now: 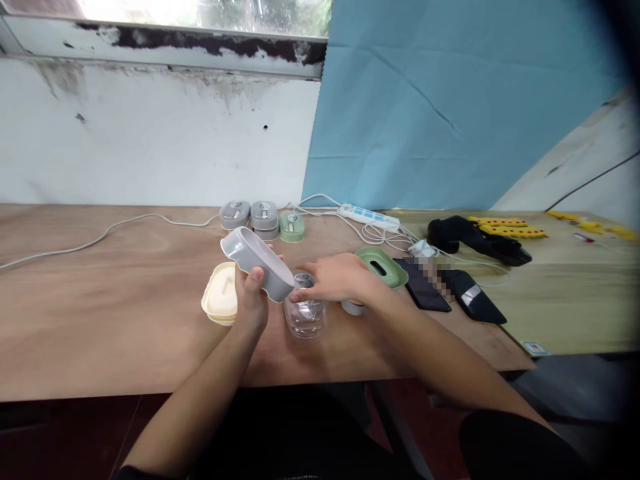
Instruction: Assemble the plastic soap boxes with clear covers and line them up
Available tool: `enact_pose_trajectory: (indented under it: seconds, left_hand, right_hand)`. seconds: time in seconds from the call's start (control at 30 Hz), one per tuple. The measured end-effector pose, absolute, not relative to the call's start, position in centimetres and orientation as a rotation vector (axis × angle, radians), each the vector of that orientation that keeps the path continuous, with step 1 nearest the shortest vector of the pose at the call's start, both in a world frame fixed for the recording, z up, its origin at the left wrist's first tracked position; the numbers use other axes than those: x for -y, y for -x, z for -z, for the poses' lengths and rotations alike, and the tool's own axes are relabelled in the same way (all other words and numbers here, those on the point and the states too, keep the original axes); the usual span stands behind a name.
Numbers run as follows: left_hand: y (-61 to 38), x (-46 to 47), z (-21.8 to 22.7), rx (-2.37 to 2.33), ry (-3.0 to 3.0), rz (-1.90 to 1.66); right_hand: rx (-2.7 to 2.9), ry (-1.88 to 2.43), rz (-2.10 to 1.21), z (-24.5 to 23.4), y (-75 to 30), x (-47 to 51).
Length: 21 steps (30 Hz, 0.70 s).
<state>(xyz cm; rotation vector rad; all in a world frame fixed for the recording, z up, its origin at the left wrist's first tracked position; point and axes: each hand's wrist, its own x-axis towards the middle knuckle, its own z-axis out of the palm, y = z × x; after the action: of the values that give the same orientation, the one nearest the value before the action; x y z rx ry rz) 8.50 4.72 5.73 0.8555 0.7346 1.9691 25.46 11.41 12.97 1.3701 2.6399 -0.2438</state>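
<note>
My left hand (253,293) is closed round a grey plastic soap dish (257,260), tilted above the table. My right hand (333,277) is over a stack of clear plastic covers (306,320), with its thumb and fingers on either side of the top cover, which bears a round label (303,279). Behind my left wrist lies a cream dish (220,293), partly hidden. A green dish part (383,267) with a dark slot is just beyond my right wrist. Under that wrist a pale round thing (353,307) is mostly hidden.
Grey lidded boxes (264,217) and a green lidded box (291,227) stand near the wall. A white power strip (370,217) and loose cables lie behind. To the right are a dark phone (425,287), a black case (473,297), a black strap-like thing (475,240) and yellow pieces (513,230).
</note>
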Motion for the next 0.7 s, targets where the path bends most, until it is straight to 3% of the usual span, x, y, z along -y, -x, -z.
enact_pose_trajectory:
  seconds: [0.23, 0.47, 0.7]
  left_hand:
    - [-9.0, -4.4, -6.2, -0.73, -0.997, -1.827]
    - [-9.3, -4.0, -5.9, -0.612, -1.025, -1.781]
    - [-9.0, -4.3, -5.9, -0.643, -1.012, -1.847]
  right_hand:
    - [-3.23, -1.014, 0.627, -15.9, -26.6, -9.1]
    - [-3.318, -0.964, 0.759, -15.7, -25.0, -7.0]
    - [-3.415, -0.93, 1.148, -15.1, -25.7, -7.3]
